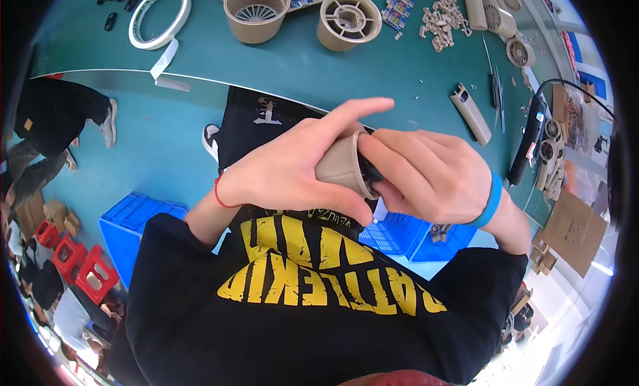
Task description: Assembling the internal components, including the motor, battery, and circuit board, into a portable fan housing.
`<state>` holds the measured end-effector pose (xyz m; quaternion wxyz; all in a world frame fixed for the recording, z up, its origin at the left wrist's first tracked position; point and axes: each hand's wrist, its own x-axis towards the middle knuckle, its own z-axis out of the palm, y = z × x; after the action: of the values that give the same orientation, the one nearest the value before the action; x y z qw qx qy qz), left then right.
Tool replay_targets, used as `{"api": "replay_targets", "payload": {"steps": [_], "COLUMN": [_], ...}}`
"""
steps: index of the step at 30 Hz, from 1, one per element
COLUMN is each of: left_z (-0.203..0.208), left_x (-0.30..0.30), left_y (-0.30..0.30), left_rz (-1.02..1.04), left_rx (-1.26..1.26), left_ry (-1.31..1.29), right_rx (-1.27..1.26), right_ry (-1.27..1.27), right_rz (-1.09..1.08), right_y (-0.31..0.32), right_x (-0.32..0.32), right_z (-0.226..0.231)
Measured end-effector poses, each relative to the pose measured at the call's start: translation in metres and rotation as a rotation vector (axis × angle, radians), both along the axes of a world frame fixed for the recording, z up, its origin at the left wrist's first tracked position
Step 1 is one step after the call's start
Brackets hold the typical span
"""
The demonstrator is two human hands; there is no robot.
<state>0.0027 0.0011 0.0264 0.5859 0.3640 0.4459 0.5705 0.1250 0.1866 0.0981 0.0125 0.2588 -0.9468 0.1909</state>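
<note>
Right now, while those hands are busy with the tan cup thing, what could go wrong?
The tan tapered cup is in the left hand, in front of the edge of the green table, so it might drop floorward if the grip slips. The black part by the right hand at the cup's open end could perhaps fall out. The white tape strip hanging over the table edge might snag something.
</note>
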Motion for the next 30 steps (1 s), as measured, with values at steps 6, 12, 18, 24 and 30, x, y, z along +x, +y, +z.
{"api": "replay_targets", "payload": {"steps": [6,12,18,24,30], "left_z": [-0.011,-0.012,0.005,-0.003,-0.015], "left_x": [0.003,0.006,0.026,0.013,-0.001], "left_y": [0.003,0.0,-0.006,-0.012,-0.003], "left_rz": [-0.119,-0.216,0.231,0.058,0.463], "left_rx": [0.071,-0.01,0.009,0.038,0.225], "left_ry": [-0.095,-0.549,0.619,0.036,0.359], "right_rx": [-0.044,-0.071,-0.092,0.001,-0.112], "right_ry": [-0.028,0.005,-0.188,0.213,-0.034], "right_rz": [0.025,0.022,-0.172,-0.178,-0.929], "right_y": [0.0,-0.004,-0.011,-0.002,0.04], "right_x": [0.005,0.007,0.007,0.002,-0.013], "right_z": [0.002,0.001,0.0,0.001,-0.034]}}
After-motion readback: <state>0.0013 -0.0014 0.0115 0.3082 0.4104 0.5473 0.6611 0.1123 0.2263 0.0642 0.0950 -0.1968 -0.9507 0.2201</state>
